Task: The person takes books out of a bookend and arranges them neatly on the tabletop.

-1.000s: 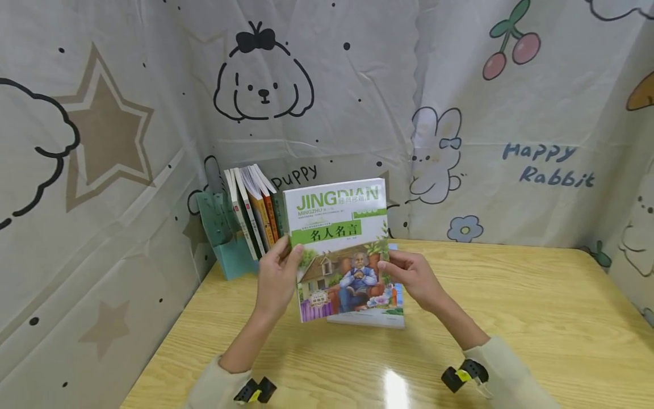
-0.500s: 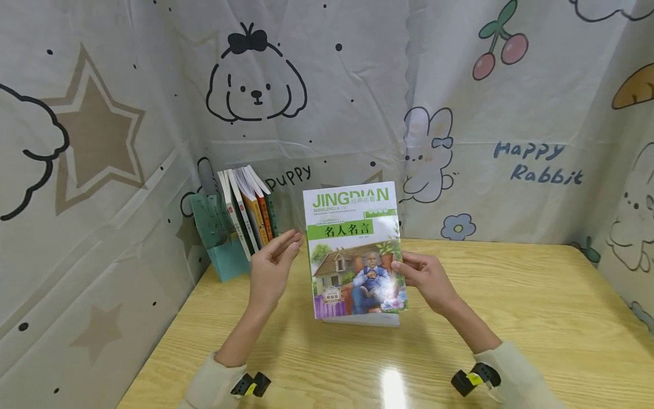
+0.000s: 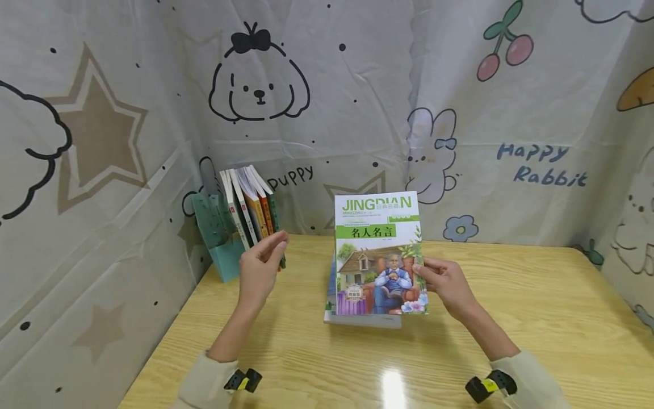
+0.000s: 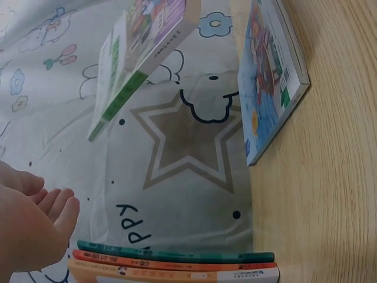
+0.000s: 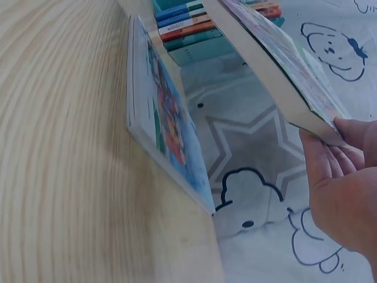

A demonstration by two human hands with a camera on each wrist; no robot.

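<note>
A book with a green and white cover (image 3: 378,255) is held up above the table, its picture showing a seated man by a house. My right hand (image 3: 449,284) pinches its right edge, thumb on the cover and fingers behind, as the right wrist view also shows. Under it a second book with a blue cover (image 4: 265,76) lies on the table, mostly hidden in the head view. My left hand (image 3: 259,272) holds nothing; its fingers are loosely bent, in front of the row of upright books (image 3: 250,204).
A teal bookend (image 3: 219,244) stands at the left end of the upright books. The wooden table (image 3: 511,318) meets a patterned cloth (image 3: 357,130) at the back and left.
My left hand has let go of the green and white book and moved left. The right hand has carried that book to the right, uncovering the left edge of the book below.
</note>
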